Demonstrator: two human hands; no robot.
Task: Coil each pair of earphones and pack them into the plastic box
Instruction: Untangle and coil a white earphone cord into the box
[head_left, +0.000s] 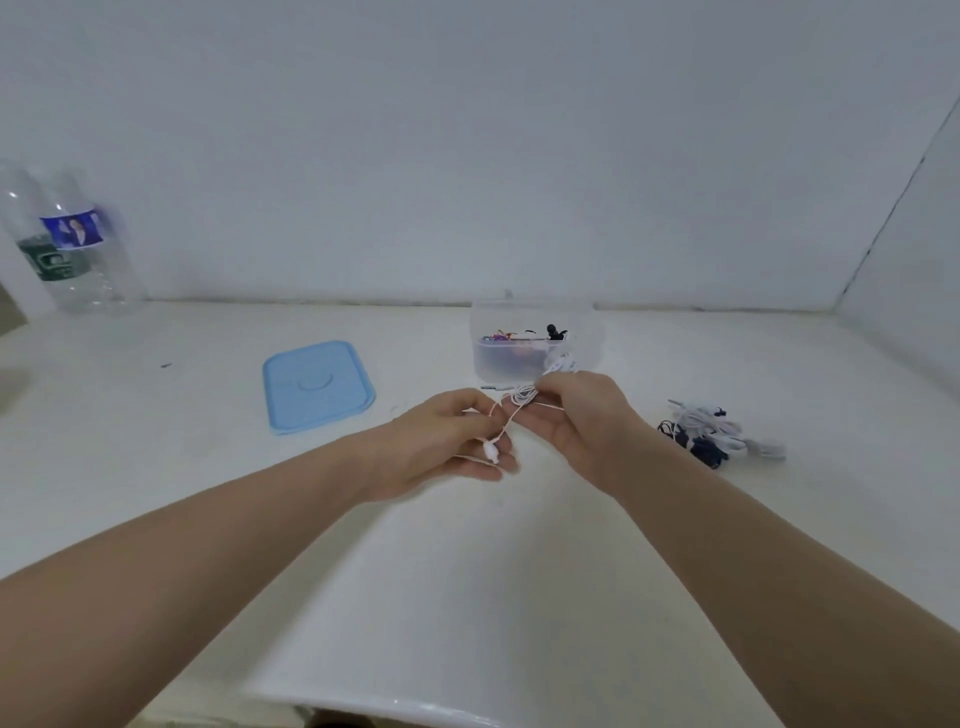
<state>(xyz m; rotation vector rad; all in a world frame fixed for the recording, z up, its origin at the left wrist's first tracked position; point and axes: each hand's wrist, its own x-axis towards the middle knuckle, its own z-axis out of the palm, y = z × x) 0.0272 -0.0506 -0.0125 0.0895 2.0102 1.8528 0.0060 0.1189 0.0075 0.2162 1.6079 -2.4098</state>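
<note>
Both forearms reaching out over white table (467, 597). Left hand (447, 441) curling, fingers pinching thin white earphone cord (511, 415), small white inline piece dangling against fingertips. Right hand (576, 421) gripping bunched white loops just beyond its fingertips, jack plug sticking out leftward. Clear plastic box (519, 358) sitting right behind right fingers, coiled earphones already inside. Blue lid (317, 387) lying left of left fingers. Tangled earphone pile (722, 434) waiting right of right hand. Bottles (67, 244) standing far left.

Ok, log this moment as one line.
step: coiling | left hand: pinches white earphones | right hand: holds coil | plastic box: open, partly filled | blue lid: on table
</note>
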